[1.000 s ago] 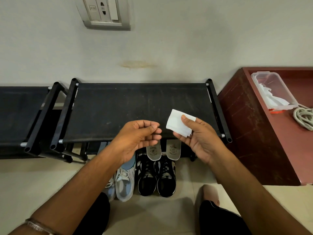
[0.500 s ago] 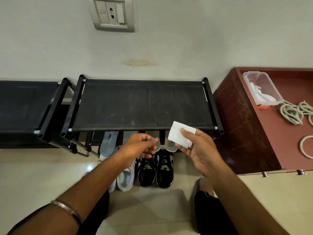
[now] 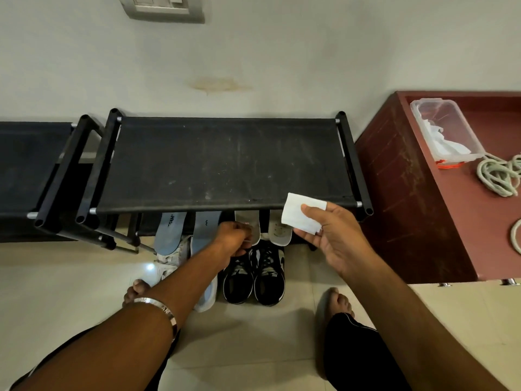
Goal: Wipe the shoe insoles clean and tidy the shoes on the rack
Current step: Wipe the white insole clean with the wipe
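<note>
Wiping step barely begun: left hand (image 3: 235,239) has its fingers curled on the grey insole (image 3: 249,227) leaning under the rack (image 3: 225,162) at 12 o'clock of the black shoes (image 3: 253,273), right hand (image 3: 335,235) pinching the white wipe (image 3: 298,214); next, probably lift insole to wipe.

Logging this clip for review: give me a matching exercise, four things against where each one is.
Things:
1. white folded wipe
2. black-and-white sneakers
3. clear plastic box
4. blue foam insoles

Places:
A. on the red-brown wooden cabinet
B. leaning under the black fabric shoe rack, left side
C. pinched in the right hand
D. on the floor by the left hand

Pairs: 1-C, 2-D, 3-A, 4-B
</note>
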